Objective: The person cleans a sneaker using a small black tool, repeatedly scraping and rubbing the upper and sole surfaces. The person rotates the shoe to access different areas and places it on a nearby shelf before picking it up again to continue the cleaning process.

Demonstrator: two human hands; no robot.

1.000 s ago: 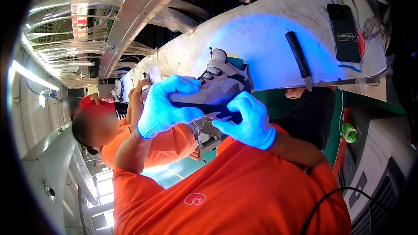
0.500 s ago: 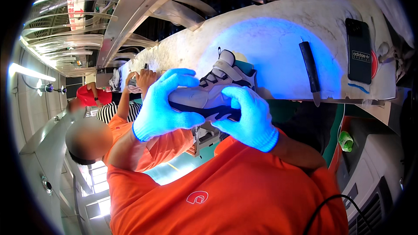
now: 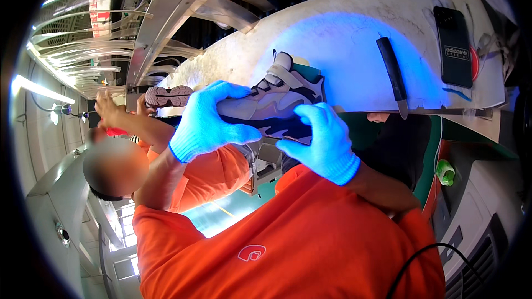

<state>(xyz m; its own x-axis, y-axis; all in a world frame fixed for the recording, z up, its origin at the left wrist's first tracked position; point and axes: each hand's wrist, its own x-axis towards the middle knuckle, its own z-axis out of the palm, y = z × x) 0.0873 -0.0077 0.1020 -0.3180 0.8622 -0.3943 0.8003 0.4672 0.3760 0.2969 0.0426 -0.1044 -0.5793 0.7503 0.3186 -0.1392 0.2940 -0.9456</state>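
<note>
A light grey and white sneaker point(image 3: 266, 105) with a dark sole edge and a heel strap is held at the near edge of the bench, its toe toward the left. My left hand point(image 3: 208, 119), in a knitted glove lit blue, is closed around the toe, fingers over the upper and thumb low by the sole. My right hand point(image 3: 327, 144), gloved alike, is at the heel side with thumb and fingers apart, near the sole; whether a fingertip touches it I cannot tell. Teal material shows behind the shoe's heel.
A blue-lit pale bench top point(image 3: 354, 61) bears a dark-handled knife point(image 3: 392, 72) and a dark phone point(image 3: 453, 47) at the right. At the left, a co-worker in orange point(image 3: 208, 174) has another shoe point(image 3: 169, 97) nearby, sole showing. A green-and-white packet point(image 3: 445, 172) lies lower right.
My right hand has come away from the shoe's side toward the lower right. The shoe has tipped a little, still in my left hand. The co-worker's arm has swung left, and another shoe's sole now shows.
</note>
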